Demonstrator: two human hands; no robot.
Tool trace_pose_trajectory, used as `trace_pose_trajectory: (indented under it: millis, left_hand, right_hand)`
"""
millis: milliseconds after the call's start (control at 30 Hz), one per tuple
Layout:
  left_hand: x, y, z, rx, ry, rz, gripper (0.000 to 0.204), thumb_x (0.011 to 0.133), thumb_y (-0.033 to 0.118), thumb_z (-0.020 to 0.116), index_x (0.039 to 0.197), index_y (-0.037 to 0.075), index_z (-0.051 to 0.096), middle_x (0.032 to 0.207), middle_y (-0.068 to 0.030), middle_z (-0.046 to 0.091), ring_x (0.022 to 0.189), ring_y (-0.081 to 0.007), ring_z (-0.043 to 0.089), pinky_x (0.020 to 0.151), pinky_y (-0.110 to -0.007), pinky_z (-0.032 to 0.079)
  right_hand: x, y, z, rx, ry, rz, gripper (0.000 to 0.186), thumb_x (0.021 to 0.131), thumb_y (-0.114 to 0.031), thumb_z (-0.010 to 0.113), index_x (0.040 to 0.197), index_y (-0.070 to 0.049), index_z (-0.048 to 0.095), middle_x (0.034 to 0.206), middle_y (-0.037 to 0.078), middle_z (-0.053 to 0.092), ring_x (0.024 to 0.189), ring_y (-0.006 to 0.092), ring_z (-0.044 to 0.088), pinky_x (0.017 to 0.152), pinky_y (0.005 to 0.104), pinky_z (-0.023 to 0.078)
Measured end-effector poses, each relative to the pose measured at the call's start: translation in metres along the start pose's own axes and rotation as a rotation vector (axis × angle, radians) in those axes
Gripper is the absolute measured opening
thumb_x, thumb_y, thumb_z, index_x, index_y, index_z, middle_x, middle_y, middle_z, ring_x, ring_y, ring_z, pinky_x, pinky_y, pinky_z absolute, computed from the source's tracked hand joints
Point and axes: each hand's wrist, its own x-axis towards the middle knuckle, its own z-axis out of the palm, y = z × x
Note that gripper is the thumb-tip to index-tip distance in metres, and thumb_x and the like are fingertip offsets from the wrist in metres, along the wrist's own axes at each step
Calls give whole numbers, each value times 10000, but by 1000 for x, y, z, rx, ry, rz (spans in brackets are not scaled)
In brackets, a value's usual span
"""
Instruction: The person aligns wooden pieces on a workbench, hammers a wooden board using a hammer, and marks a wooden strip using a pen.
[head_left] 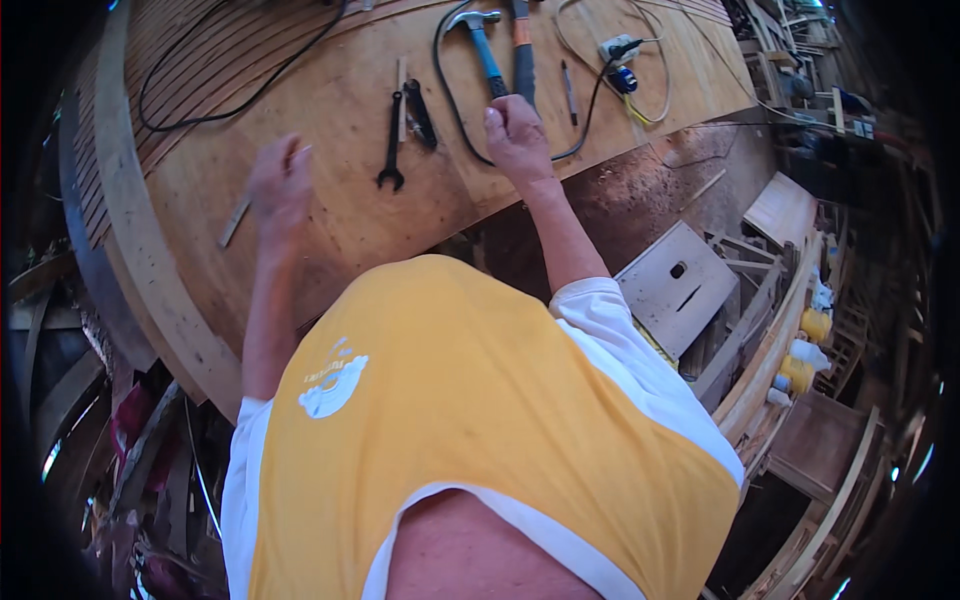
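My right hand [520, 140] is closed at the grip end of a claw hammer [481, 46] with a teal handle, its head pointing away over the wooden bench. Just right of it is a second tool [522, 50] with an orange and dark grip, partly hidden by the hand. My left hand [280, 185] hovers over the bench's left part, smeared by motion, so its fingers are unclear. Beside it is a short flat strip [235, 222]. Between my hands lie an open-ended wrench [391, 145], a thin wooden stick [402, 98] and a dark folded tool [420, 115].
A black cable [235, 112] loops at far left. A pencil-like rod [569, 92] and a white power socket [620, 48] with plugs lie at right. The plywood bench [350, 215] has a raised left rail [150, 235]. Below right stand a pale board [680, 285] and wooden frames.
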Motion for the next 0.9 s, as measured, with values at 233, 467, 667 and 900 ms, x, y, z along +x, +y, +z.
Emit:
trace_pose_trajectory:
  millis: [233,467,667,900]
  left_hand:
    - [-46,-51,-79,170,247,-215,180,941,76,690,1114,31,717,1065,-135,711,984,-314,685,856,-380,565]
    - [-75,-77,-80,602,335,-106,212,904,27,679,1113,51,708,1144,-135,713,1103,-318,654,983,-438,506]
    - [-77,-87,-84,527,408,-175,230,886,17,671,1111,57,704,1145,-127,713,1103,-316,654,977,-429,506]
    - [-80,-85,-87,310,376,-164,211,878,9,681,1087,38,699,1139,-125,706,1096,-301,651,973,-401,523]
  right_hand:
    - [57,113,-59,-738,-18,144,375,880,-252,658,1134,10,571,1193,279,584,1166,441,583,940,560,524]
    - [85,141,-56,-731,-257,316,345,918,-271,603,1156,-25,567,1167,263,667,1059,466,681,880,578,550]
    - [101,135,-68,12,-101,379,381,924,-131,552,1278,11,533,990,122,622,830,204,624,738,356,526]
    - [70,-44,6,1732,-682,537,363,898,-39,590,1261,-36,586,896,69,565,759,131,518,565,221,401]
